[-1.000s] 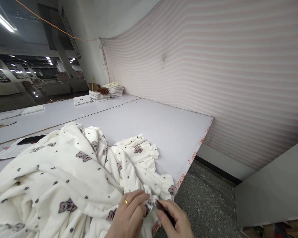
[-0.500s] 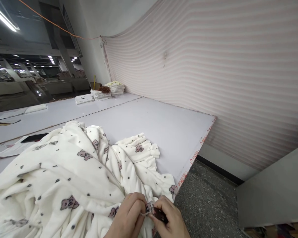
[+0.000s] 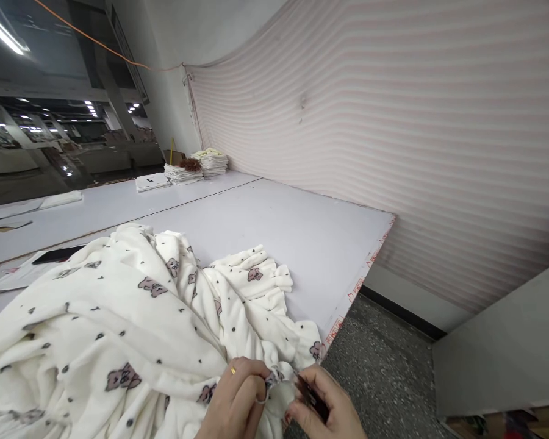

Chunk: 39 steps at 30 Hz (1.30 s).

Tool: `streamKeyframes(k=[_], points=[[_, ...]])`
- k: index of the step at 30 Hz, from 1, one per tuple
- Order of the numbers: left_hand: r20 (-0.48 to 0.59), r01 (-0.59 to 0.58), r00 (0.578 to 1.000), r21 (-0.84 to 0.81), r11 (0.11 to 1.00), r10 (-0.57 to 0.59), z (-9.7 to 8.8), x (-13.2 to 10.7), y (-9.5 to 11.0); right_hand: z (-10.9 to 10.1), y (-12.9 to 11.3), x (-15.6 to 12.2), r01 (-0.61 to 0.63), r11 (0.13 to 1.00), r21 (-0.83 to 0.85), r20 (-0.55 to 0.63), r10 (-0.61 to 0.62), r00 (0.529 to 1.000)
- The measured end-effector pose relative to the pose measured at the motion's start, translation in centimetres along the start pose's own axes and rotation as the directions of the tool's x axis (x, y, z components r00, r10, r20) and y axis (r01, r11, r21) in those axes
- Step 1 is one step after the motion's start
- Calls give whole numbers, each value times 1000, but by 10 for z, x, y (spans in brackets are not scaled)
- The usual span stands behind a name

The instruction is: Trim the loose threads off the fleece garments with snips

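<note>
A white fleece garment [image 3: 119,329] printed with small bears and dots lies heaped on the pale table [image 3: 279,231]. My left hand [image 3: 235,402], a ring on one finger, pinches a fold of the garment near the table's front edge. My right hand [image 3: 327,408] is closed round a small dark tool [image 3: 312,391] whose tip sits at that pinched fold. Both hands are at the bottom edge of the view, partly cut off.
A striped pink cloth [image 3: 393,122] hangs along the wall behind the table. Stacks of folded fabric [image 3: 196,167] sit at the far end. A dark phone [image 3: 57,254] lies on papers at the left. Speckled floor [image 3: 384,378] and a grey panel [image 3: 507,347] are to the right.
My left fingers went from lying flatter on the cloth to pinching a fold. My right hand with the dark tool first closed in on that fold, then shifted slightly right.
</note>
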<state>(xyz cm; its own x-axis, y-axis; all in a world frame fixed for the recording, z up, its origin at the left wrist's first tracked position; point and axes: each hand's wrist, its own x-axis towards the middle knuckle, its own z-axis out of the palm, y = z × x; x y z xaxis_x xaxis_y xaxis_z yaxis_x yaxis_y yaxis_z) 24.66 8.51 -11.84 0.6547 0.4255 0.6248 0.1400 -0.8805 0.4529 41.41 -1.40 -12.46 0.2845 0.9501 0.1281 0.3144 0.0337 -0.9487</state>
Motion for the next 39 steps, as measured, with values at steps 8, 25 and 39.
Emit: streamKeyframes(k=[8, 25, 39], points=[[40, -35, 999, 22, 999, 34, -4, -2, -2, -3, -13, -3, 89, 913, -398, 76, -64, 995], [66, -37, 997, 0, 999, 37, -3, -1, -2, -2, -16, 2, 27, 940, -339, 86, 2, 996], [138, 317, 947, -269, 910, -289, -10, 4, -9, -29, 41, 19, -150, 912, -383, -135, 106, 985]])
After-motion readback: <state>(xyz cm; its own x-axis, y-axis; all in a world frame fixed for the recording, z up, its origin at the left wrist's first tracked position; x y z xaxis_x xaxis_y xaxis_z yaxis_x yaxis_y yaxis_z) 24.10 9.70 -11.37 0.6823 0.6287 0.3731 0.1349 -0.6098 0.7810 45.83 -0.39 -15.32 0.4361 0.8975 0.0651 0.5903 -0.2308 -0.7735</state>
